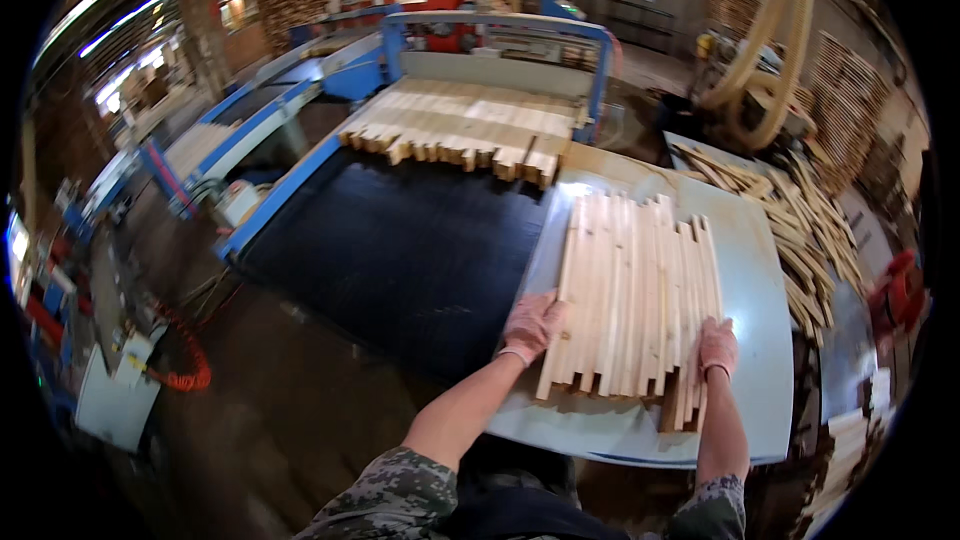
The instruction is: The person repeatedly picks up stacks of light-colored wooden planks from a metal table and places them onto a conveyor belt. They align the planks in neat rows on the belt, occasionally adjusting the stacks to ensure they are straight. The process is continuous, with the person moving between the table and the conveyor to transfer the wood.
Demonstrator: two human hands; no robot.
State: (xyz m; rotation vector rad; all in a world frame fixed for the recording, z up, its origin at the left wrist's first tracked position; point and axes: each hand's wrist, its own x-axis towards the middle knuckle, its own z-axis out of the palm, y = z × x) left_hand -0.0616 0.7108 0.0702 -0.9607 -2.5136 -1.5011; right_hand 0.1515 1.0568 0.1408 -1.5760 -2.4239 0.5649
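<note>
A row of pale wooden strips (630, 290) lies side by side on a light grey metal table (755, 390), with uneven ends. My left hand (533, 325), in a pink work glove, presses against the row's left edge. At the near right edge my right hand (717, 346), gloved alike, holds the outer strips; its fingertips are partly hidden. Between them the two hands clasp the row from both sides. A few strips at the right stick out nearer to me than the others.
Left of the table runs a black conveyor belt (400, 250) with a blue frame. More wooden strips (465, 120) lie packed at its far end, before a blue machine gate (500, 20). Loose thin offcuts (800, 230) are heaped at the right. An orange coiled hose (190, 377) hangs far left.
</note>
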